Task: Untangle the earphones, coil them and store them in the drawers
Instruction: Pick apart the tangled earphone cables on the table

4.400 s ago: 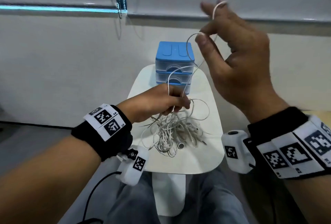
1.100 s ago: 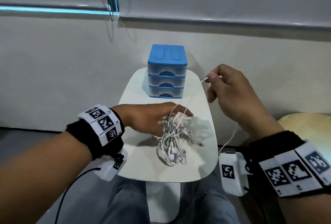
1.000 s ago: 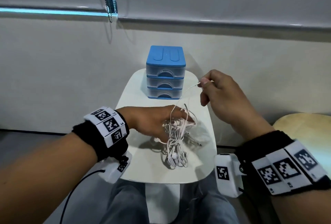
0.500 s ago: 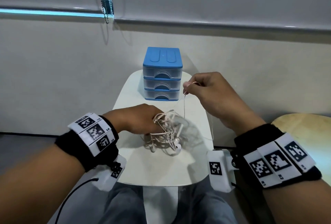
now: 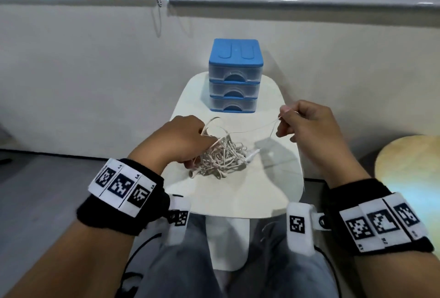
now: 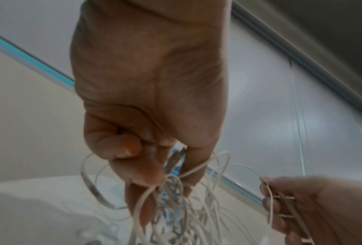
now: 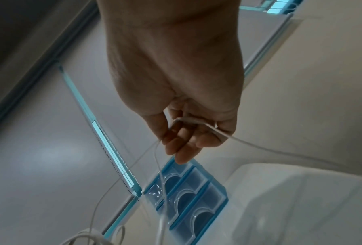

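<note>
Both hands were raised, palms down: the left hand point(image 5: 181, 140) gripped with curled fingers, the right hand point(image 5: 307, 126) pinched between thumb and forefinger.

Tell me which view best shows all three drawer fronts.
Head view: the drawer unit faces the camera, all three fronts visible and shut. Right wrist shows them tilted, partly behind a cable. Left wrist shows almost nothing of them.

White table point(image 5: 238, 192), wooden stool point(image 5: 409, 166)

Wristbands: black fabric band point(image 5: 114, 212) behind the left hand point(image 5: 176, 140), another point(image 5: 371, 204) behind the right hand point(image 5: 309, 128).
Markers: white strips of black-and-white square codes on both bands.
Wrist cameras: white housings under each wrist, each with a code tag.
Cable: black, below the left wrist.
Trousers: grey-blue.
</note>
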{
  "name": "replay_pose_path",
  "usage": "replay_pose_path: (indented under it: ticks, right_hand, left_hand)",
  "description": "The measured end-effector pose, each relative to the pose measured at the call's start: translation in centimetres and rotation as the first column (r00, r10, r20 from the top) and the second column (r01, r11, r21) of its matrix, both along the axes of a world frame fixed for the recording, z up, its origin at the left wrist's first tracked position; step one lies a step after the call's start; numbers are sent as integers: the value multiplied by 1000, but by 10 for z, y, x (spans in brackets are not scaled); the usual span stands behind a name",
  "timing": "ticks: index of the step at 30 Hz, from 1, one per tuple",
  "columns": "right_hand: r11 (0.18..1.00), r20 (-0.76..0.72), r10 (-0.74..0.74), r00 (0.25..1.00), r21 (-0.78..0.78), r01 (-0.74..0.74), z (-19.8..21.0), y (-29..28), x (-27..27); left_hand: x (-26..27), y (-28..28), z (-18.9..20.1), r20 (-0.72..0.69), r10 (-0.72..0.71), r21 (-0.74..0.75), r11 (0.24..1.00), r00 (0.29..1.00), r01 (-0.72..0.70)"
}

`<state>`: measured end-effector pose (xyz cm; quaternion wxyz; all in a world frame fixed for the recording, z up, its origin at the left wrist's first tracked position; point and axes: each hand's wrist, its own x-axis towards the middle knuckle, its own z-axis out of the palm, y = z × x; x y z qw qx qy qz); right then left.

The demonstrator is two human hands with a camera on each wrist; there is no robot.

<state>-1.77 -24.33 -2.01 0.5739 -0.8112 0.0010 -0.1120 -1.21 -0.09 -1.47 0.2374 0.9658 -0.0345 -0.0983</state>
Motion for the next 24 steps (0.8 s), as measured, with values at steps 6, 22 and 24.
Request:
replay_pose_path:
  ticks: [6,22,24]
  right_hand:
    - [874,-10,110,994,478,-92,6,11,-3]
    - [894,369,117,922,366,-260,71,26,-8]
    - [955,385,43,922,255,-151,67,19,-2]
  left_hand:
    - [-6,2,-11,199,73,-82,995,977,-58]
    - [3,-5,-3,175,-351,-239,891,920,385]
    - [4,-3,-5,177,-337,-220,902,925,371]
